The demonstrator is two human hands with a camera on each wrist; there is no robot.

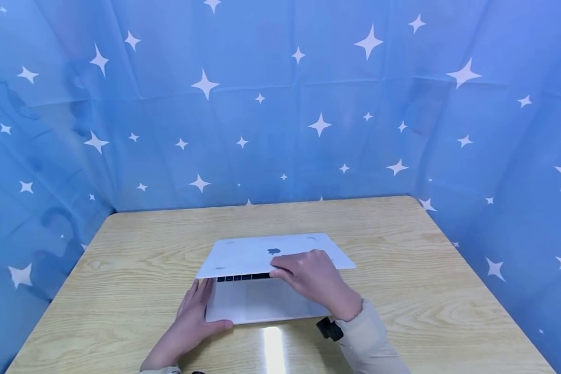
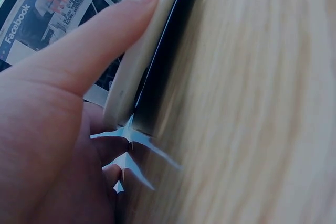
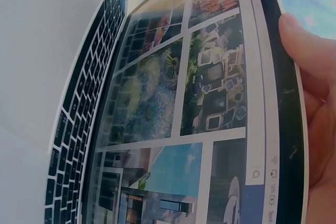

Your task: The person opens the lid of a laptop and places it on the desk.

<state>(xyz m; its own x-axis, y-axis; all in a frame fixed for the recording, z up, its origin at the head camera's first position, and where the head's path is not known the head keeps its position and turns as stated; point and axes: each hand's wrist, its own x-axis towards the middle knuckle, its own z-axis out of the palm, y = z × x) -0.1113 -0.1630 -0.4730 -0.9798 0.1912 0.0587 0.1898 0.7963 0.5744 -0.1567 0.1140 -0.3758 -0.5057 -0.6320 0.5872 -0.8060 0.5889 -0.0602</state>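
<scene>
A silver laptop [image 1: 266,304] with an apple logo lies on the table, its lid [image 1: 243,257] partly raised over the keyboard [image 3: 86,93]. My right hand [image 1: 315,280] pinches the free edge of the lid between thumb and fingers. At the front left corner of the base, my left hand [image 1: 194,317] holds on, thumb along the front edge and fingers along the left side. Lit photo tiles fill the screen [image 3: 173,103] in the right wrist view. The left wrist view shows the left thumb [image 2: 105,40] against the base's edge. The lid hides most of the keyboard from the head view.
The laptop stands on a light wood-grain table [image 1: 425,291] with rounded far corners. A blue curtain [image 1: 262,114] printed with white stars hangs behind it and along both sides. A bright reflection lies on the tabletop in front of the laptop.
</scene>
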